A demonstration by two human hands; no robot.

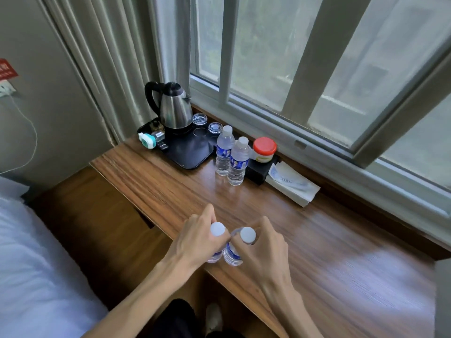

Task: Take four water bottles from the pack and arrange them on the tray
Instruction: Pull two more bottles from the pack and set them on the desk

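Observation:
My left hand grips the neck of a small clear water bottle with a white cap. My right hand grips a second such bottle right beside it. Both bottles are at the near edge of the wooden desk, almost touching. Two more bottles with blue labels stand upright on the desk, just right of the black tray. No pack is in view.
On the tray stand a steel kettle, glass ashtrays and small items. A red-lidded jar sits on a black box by the window sill, next to a tissue pack. A bed lies at left.

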